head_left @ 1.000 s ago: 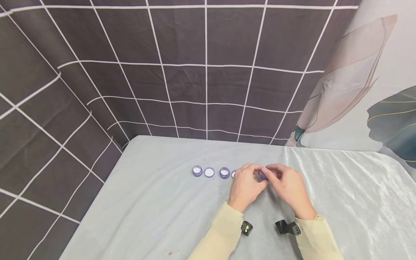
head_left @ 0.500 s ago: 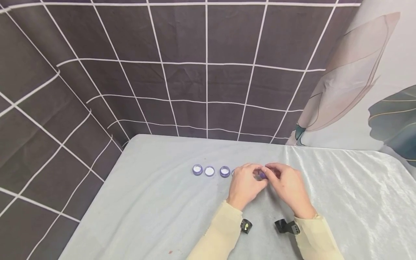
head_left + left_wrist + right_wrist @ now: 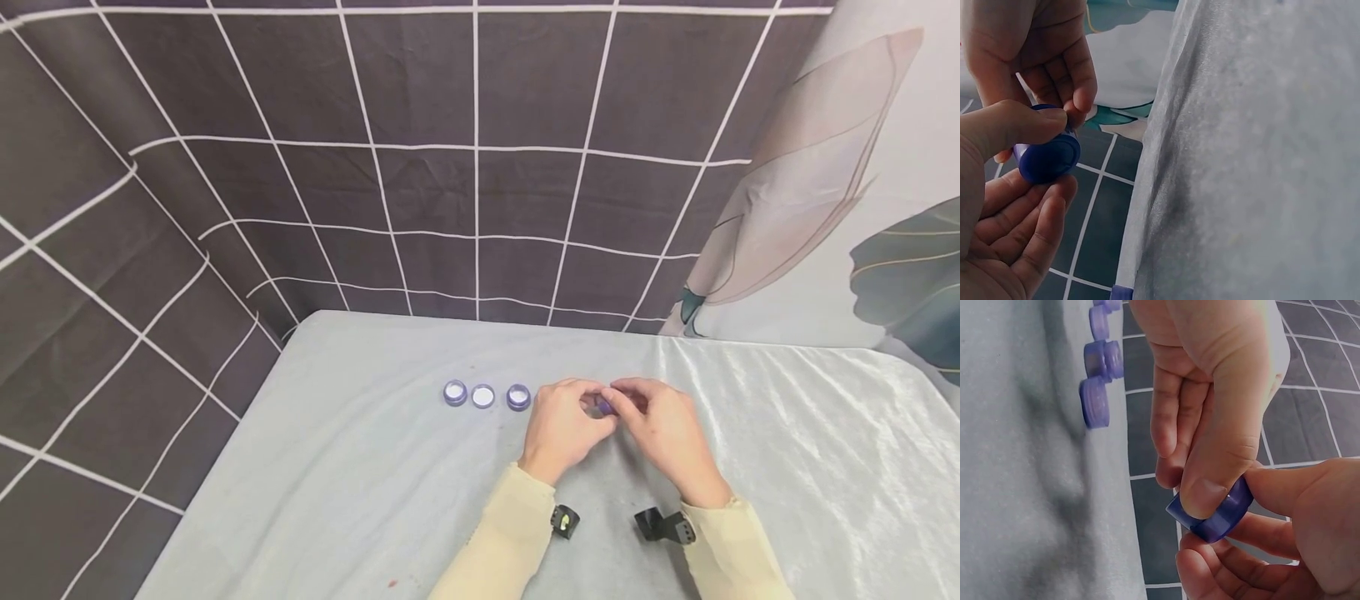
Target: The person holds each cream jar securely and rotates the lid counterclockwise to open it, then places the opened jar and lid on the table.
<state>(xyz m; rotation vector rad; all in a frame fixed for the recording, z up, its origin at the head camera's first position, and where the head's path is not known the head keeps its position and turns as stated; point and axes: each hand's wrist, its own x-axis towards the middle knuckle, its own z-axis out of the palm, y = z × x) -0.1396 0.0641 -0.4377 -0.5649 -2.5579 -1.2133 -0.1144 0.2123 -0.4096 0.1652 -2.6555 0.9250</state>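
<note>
Both hands meet over the right half of the table around a small purple jar (image 3: 1050, 159). My left hand (image 3: 564, 429) pinches one end of it between thumb and fingertips. On its other side, my right hand (image 3: 663, 429) has its thumb (image 3: 1204, 494) pressed on the purple rim, fingers behind. I cannot tell whether that end is a separate lid. To the left stand two uncovered purple jars (image 3: 454, 393) with pale insides, and a flat purple lid (image 3: 483, 396) lies between them. A second lid (image 3: 1094, 403) shows in the right wrist view, hidden behind the left hand from above.
A pale, shiny cloth (image 3: 337, 467) covers the table. Behind it hangs a dark curtain with a white grid (image 3: 420, 192), and a leaf-patterned curtain (image 3: 810, 217) is at the right. Black wrist cameras (image 3: 663, 525) sit below both hands.
The left hand has shifted slightly left and now covers the lid beside the second jar in the head view. Both hands keep their hold on the purple jar.
</note>
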